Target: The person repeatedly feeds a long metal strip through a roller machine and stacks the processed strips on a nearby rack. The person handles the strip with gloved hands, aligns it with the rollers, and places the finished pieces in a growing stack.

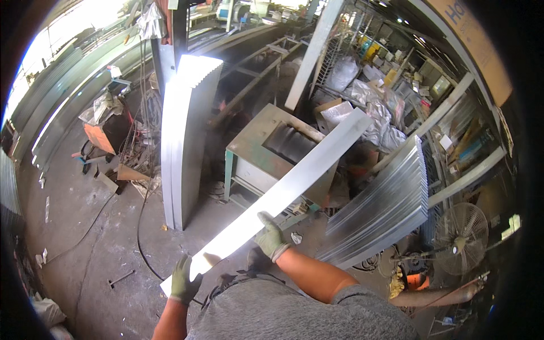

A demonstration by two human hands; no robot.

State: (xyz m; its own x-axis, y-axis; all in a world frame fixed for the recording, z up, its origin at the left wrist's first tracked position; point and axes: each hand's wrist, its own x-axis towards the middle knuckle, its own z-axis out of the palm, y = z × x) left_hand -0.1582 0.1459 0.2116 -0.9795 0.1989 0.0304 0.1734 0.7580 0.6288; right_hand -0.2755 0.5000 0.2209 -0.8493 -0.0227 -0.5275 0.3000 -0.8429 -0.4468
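Note:
A long, shiny metal profile point(283, 188) slants across the view from my lower left to the upper right. Its far end passes over the green-edged metal stand point(243, 143). My left hand point(184, 280), in a grey-green glove, grips the near end by its edge. Farther up the profile, my right hand point(272, 238) holds the opposite edge, with one digit lying along the top face and the other fingers hidden underneath. Left of the stand rises an upright stack of similar profiles point(187, 124), and to the right leans another nested stack point(385, 195).
A standing fan point(462, 238) is at the right, near an orange object point(417, 281). Plastic-wrapped bundles point(377, 110) pile up behind the stand. A black cable point(140, 232) runs across the floor at left, near a small T-shaped metal tool point(120, 278). Long sheets point(62, 107) line the far left.

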